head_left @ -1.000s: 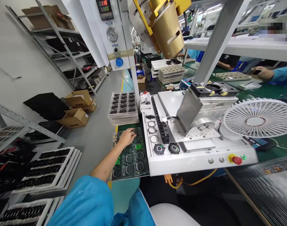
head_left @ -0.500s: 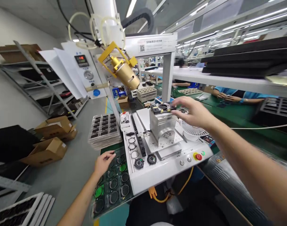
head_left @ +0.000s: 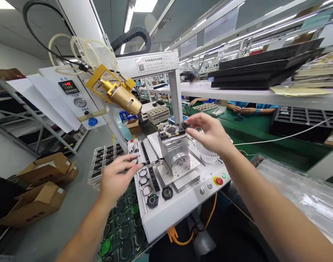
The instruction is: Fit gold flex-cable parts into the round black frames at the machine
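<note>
My right hand (head_left: pixel 210 134) is at the right side of the black fixture (head_left: pixel 172 131) atop the metal block (head_left: pixel 175 151). Its thumb and fingers pinch a small dark part (head_left: pixel 184 125), blurred, at the fixture's edge. My left hand (head_left: pixel 117 178) hovers over the machine's left edge, slightly smeared, fingers curled toward the thumb. Something small and greyish shows between its fingertips; I cannot make out what. Near it lie thin watch rings (head_left: pixel 143 181) in a column. Two round black watch backs, one left (head_left: pixel 152 200) and one right (head_left: pixel 167 193), rest on the white machine base (head_left: pixel 172 218).
Trays of round parts (head_left: pixel 124 231) lie at lower left. A gold dispensing head (head_left: pixel 125 99) hangs at upper left. A white fan (head_left: pixel 206 151) stands right of the block. A red stop button (head_left: pixel 218 181) sits on the front panel. Co-workers' hands (head_left: pixel 243 110) show across the green bench.
My left hand has risen from the parts tray to the machine's left edge. My right hand stays beside the fixture, a dark part now visible at its fingertips. The camera view has shifted right.
</note>
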`<state>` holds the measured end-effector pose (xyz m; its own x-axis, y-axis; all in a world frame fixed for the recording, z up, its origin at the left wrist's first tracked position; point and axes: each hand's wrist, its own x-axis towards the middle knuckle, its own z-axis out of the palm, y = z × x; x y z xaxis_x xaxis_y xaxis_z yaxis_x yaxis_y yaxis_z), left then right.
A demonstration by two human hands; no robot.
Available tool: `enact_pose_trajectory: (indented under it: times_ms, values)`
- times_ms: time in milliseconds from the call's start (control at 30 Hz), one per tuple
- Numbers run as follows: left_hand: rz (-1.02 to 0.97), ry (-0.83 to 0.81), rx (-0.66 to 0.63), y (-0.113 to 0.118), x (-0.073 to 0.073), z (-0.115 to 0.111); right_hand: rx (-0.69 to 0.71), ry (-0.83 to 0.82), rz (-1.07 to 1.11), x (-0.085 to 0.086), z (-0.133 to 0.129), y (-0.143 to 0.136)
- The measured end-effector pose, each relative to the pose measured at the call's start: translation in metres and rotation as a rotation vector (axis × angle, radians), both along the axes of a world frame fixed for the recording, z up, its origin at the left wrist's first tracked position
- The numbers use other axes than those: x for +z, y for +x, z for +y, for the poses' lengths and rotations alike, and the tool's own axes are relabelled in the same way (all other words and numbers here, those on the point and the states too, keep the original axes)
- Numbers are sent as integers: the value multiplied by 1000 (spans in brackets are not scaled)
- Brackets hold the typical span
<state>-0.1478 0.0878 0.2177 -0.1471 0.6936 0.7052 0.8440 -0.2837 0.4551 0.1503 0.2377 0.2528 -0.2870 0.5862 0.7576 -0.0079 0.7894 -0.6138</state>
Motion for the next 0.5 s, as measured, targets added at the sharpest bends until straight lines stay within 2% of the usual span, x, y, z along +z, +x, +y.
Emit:
enact_pose_trajectory:
  times_ms: [100,200,267,333,500]
  values:
    - [151,43,-87,51,49,62,7,-139,29,-48,-40,26]
    - [337,-122,-38,87,78,113,-59,-300,-62,-97,-75,51]
    - [391,-299,-17,97,84,131,-91,-395,-116,-127,-94,69]
    - [407,-396,-68,96,82,136,-110,-480,-139,-153,-108,86]
    - [512,-239,-303,68,67,125,-121,-676,-125,-204,-127,116]
